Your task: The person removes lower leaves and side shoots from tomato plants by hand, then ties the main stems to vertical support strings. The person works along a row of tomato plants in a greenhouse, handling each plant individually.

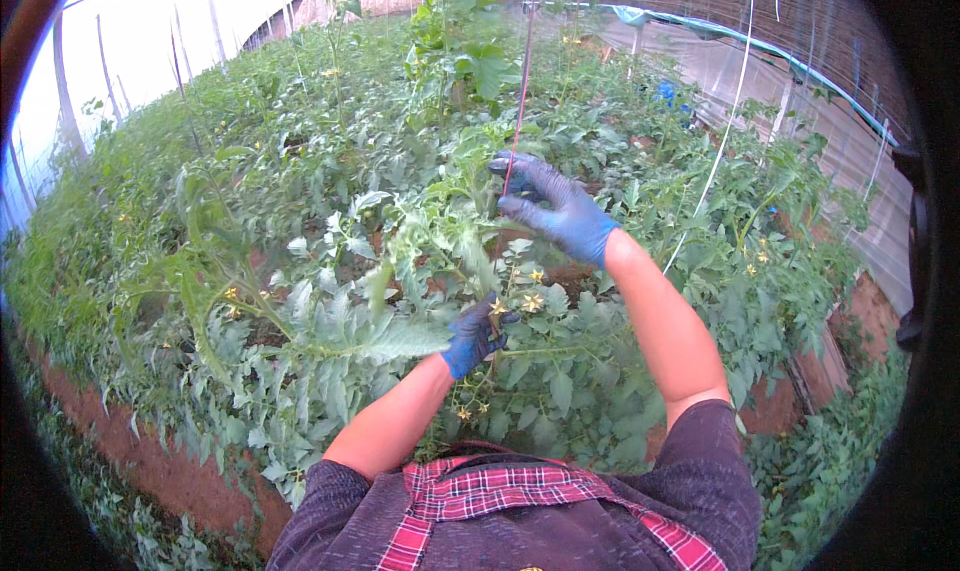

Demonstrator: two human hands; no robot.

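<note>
My right hand (559, 207), in a blue glove with dark stains, is raised at a reddish string (521, 91) that hangs from above; the string passes by its curled fingers and thumb, and whether they pinch it is unclear. Lower and to the left, my left hand (476, 335), gloved alike, is at a tomato plant's stem, its fingers curled beside yellow tomato flowers (532, 302). Leaves partly hide that hand, so its hold cannot be told. A large tomato leaf (405, 338) reaches over from the left to its wrist. Blurred leafy shoots (431, 233) stand between the hands.
Dense tomato plants surround me. A white string (724, 140) slants down at right. A taller, broad-leaved plant (487, 68) rises ahead. Bare soil (150, 458) shows at lower left. Plastic sheeting (810, 121) lines the right side, and poles (64, 91) stand at left by the bright greenhouse cover.
</note>
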